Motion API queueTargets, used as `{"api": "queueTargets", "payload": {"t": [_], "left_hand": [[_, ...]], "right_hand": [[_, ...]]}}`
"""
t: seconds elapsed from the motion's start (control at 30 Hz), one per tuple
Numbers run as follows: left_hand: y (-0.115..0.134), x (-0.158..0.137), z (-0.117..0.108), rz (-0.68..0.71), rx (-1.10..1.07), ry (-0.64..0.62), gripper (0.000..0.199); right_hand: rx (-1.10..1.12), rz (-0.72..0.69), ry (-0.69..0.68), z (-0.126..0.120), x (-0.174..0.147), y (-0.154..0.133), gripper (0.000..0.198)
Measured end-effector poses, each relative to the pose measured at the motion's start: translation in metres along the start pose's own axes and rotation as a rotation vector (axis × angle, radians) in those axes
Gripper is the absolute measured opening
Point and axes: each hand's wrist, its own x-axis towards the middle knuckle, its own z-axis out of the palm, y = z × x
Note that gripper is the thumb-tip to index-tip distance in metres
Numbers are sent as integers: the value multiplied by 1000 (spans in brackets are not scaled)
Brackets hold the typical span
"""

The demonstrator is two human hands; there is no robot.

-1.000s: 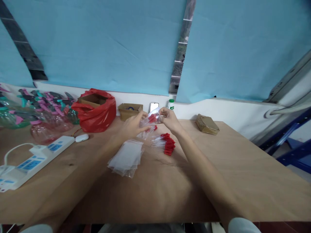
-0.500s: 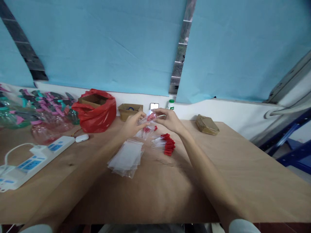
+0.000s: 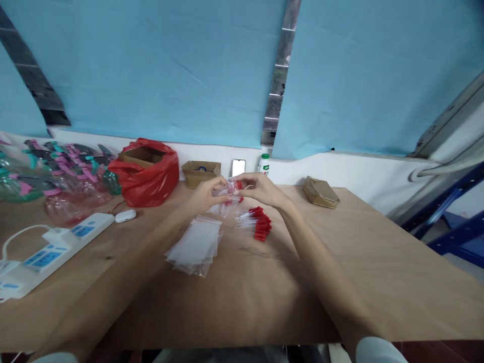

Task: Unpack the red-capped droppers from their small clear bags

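Note:
Above the middle of the table, my left hand (image 3: 207, 195) pinches a clear plastic zip bag (image 3: 230, 187). My right hand (image 3: 260, 189) is closed at the bag's right end, where red tips show between its fingers. Several thin clear tubes with red ends seem to be in the bag, though fingers partly cover them. Below the hands lies a bundle of red-ended clear tubes (image 3: 257, 222). More red ends and clear plastic lie just under the bag. To their left, flat clear zip bags (image 3: 197, 244) rest in a fanned stack.
A red plastic bag (image 3: 151, 176) with a carton, a small cardboard box (image 3: 196, 176), a phone (image 3: 238, 167) and a green-capped bottle (image 3: 263, 164) line the back. Spray bottles (image 3: 71, 176) and a power strip (image 3: 56, 252) stand left. A brown packet (image 3: 321, 192) lies right.
Both hands have come slightly lower with the bag, and my right fingers have shifted along its end. The view has moved a little; the bundle and flat bags lie as before.

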Motion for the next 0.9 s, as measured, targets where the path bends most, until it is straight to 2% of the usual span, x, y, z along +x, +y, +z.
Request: {"api": "queueTargets", "payload": {"t": [0.13, 0.37, 0.63, 0.77, 0.83, 0.9], "left_hand": [[-2, 0, -4, 21, 7, -79, 39], [5, 0, -13, 26, -33, -97, 42], [-7, 2, -34, 28, 149, 3, 34], [-12, 4, -45, -29, 171, 177, 42], [-12, 4, -48, -44, 141, 259, 47], [-11, 4, -48, -46, 117, 285, 50]], "right_hand": [[39, 19, 31, 5, 2, 3, 21], [173, 56, 82, -5, 3, 13, 30], [214, 153, 163, -47, -9, 20, 38], [186, 265, 193, -68, -19, 45, 41], [168, 364, 135, -73, -24, 58, 41], [135, 446, 36, -73, -27, 67, 39]]}}
